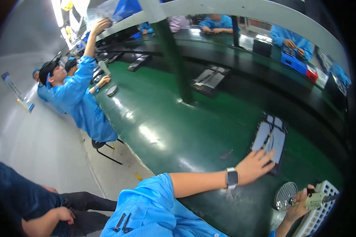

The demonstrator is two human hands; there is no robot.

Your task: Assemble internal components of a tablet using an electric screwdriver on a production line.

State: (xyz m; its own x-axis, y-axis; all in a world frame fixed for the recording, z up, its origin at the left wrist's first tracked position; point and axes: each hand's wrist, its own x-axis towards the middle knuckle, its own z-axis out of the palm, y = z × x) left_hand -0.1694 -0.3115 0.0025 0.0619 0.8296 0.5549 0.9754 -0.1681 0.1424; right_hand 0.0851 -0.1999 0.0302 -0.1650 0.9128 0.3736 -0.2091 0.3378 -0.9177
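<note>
- Frame right: flat case (279,139), probably stiff (best gripped by its edges), is touched by the spread left hand (257,167).
- Lower right: power tool (315,200) is clasped by the right hand (298,206).

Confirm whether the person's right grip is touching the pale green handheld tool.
Touching. The head view shows the right grip closed on the pale green handheld tool, fingers against its body.
</note>
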